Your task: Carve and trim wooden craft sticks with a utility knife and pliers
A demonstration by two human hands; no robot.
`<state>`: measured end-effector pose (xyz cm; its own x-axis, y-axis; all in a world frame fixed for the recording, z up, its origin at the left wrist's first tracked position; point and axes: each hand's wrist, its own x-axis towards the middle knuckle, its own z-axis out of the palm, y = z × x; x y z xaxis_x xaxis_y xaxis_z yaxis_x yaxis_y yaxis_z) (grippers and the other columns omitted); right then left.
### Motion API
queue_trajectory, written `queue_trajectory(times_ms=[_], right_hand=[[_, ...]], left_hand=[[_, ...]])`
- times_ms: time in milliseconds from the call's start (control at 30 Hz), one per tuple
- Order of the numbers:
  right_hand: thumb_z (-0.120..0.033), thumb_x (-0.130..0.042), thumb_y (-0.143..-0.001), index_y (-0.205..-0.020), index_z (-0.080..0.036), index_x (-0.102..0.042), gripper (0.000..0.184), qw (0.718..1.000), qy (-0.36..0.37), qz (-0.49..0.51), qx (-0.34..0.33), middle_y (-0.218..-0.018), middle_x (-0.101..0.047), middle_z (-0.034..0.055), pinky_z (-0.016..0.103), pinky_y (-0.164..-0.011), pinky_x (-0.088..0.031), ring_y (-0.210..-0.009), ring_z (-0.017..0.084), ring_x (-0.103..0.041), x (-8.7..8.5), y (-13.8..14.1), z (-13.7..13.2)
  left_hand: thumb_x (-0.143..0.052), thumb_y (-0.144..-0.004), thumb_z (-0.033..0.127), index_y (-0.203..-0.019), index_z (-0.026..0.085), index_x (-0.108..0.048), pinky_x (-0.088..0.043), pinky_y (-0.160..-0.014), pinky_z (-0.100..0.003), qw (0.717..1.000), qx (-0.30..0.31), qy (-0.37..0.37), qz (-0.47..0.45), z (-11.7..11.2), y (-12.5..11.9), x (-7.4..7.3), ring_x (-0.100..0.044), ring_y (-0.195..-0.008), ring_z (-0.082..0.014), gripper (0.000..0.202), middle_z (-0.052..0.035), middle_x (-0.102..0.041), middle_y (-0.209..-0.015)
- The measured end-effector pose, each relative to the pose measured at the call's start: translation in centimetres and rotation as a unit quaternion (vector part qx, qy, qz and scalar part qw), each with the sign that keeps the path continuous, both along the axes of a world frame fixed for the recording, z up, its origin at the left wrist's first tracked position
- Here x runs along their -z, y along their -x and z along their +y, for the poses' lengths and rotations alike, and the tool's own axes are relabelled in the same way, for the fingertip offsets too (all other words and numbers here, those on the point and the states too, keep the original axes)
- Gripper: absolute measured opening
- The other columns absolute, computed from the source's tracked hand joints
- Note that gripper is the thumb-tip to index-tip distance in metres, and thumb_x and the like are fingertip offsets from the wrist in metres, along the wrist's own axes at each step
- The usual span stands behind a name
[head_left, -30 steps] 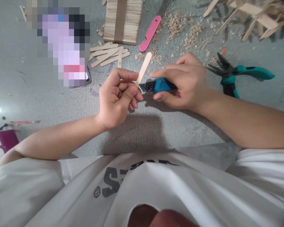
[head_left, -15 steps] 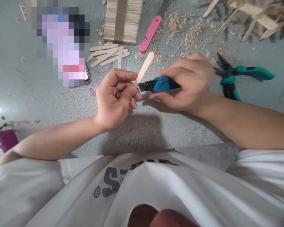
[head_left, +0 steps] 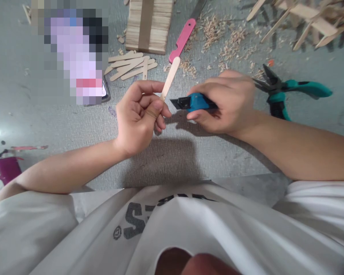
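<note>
Between thumb and fingers, my left hand pinches the lower end of a wooden craft stick. The stick slants up to the right, its rounded tip overlapping the view of a pink-handled knife on the table. My right hand is wrapped round a blue and black utility knife. Its dark blade points left, a small gap away from the stick and the left fingertips. A small mark or notch shows on the stick just above my thumb; the stick's lower end is hidden by the fingers.
A banded bundle of craft sticks lies at the back, with several loose sticks before it. Wood shavings are scattered beside it. Green-handled pliers lie right of my hand. A structure of sticks stands back right; a phone lies left.
The utility knife has drawn back to the right, its blade leaving the craft stick. The stick's upper end has shifted left and slightly down with my left hand's small turn.
</note>
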<state>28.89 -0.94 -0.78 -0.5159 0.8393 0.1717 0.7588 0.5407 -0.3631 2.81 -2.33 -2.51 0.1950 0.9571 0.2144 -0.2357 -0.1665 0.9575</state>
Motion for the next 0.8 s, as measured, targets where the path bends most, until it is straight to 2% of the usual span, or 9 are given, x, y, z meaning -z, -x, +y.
queue_trajectory(times_ms=[300,400,533,633,800], right_hand=[[-0.1,-0.018,-0.104,-0.124,-0.028,-0.079,0.096,1.0,-0.004,-0.005,-0.007,-0.097,-0.078,0.0125,0.055,-0.097,-0.053,-0.097,0.035,-0.074,-0.3,0.2,-0.2],[-0.102,-0.016,-0.102,-0.123,-0.027,-0.078,0.099,1.0,0.011,-0.015,-0.002,-0.096,-0.078,0.0124,0.054,-0.098,-0.052,-0.098,0.035,-0.073,-0.6,0.3,-0.2],[-0.104,-0.015,-0.099,-0.124,-0.026,-0.077,0.102,0.999,0.025,-0.029,0.004,-0.096,-0.077,0.0128,0.054,-0.098,-0.052,-0.098,0.034,-0.072,-0.8,0.4,0.0],[-0.102,-0.017,-0.101,-0.122,-0.025,-0.079,0.101,1.0,-0.003,-0.013,-0.004,-0.095,-0.078,0.0129,0.052,-0.095,-0.051,-0.094,0.033,-0.072,-0.4,0.4,-0.1],[-0.1,-0.025,-0.104,-0.119,-0.023,-0.082,0.097,0.996,-0.086,0.025,-0.003,-0.092,-0.08,0.0114,0.049,-0.09,-0.05,-0.084,0.029,-0.069,0.5,0.6,-0.5]], left_hand=[[-0.078,-0.11,0.062,-0.128,0.03,-0.071,-0.053,-0.045,-0.019,0.999,0.033,-0.008,0.01,-0.3,0.0,0.6,-0.067,-0.05,-0.0086,0.037,0.006,-0.074,-0.078],[-0.078,-0.111,0.059,-0.127,0.03,-0.071,-0.055,-0.045,-0.021,0.999,0.044,-0.006,-0.006,-0.3,0.0,0.2,-0.067,-0.049,-0.0087,0.033,0.006,-0.076,-0.079],[-0.083,-0.108,0.059,-0.12,0.028,-0.07,-0.053,-0.042,-0.021,0.998,0.048,0.043,-0.011,-0.6,-0.2,-1.0,-0.065,-0.047,-0.0087,0.036,0.0061,-0.078,-0.078],[-0.087,-0.103,0.064,-0.119,0.028,-0.068,-0.051,-0.04,-0.021,0.997,0.047,0.058,-0.017,-0.7,-0.2,-1.4,-0.063,-0.045,-0.0085,0.043,0.0062,-0.077,-0.077],[-0.087,-0.101,0.068,-0.123,0.029,-0.068,-0.051,-0.04,-0.02,0.996,0.053,0.067,-0.017,-0.9,-0.1,-1.0,-0.066,-0.047,-0.0093,0.049,0.0059,-0.077,-0.078]])
